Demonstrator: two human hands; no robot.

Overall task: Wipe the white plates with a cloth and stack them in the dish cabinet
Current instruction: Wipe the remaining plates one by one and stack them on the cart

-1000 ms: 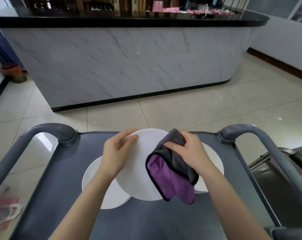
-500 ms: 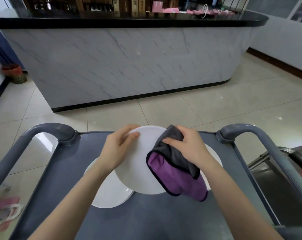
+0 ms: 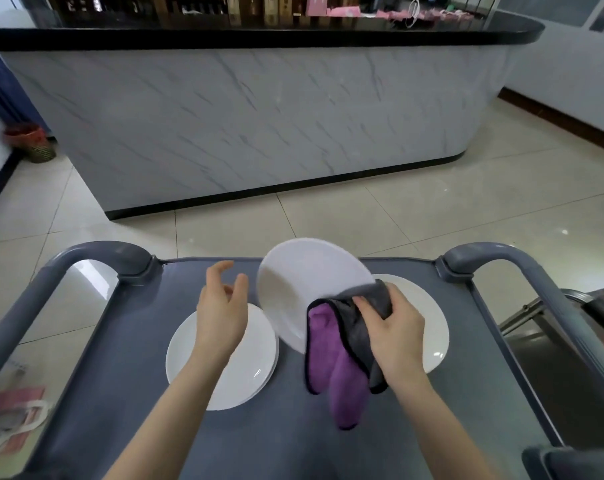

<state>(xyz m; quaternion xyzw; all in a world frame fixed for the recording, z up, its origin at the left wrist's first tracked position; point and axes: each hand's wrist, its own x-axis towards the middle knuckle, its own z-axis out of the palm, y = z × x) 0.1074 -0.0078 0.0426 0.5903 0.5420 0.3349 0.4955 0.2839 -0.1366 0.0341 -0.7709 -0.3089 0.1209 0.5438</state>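
Note:
A white plate is tilted up above the grey cart top. My right hand grips its lower right edge through a grey and purple cloth, which hangs down over the cart. My left hand hovers just left of that plate with its fingers loosely spread, holding nothing. Under my left hand lies a stack of white plates. Another white plate lies flat at the right, partly hidden by my right hand.
The cart has rounded grey handles at the left and right. A marble-fronted counter with a black top stands across the tiled floor. A steel surface sits at the right, a pink bag on the floor at the left.
My left hand has let go of the lifted plate and drawn away to the left. The plate now tilts more upright, held only by my right hand through the cloth.

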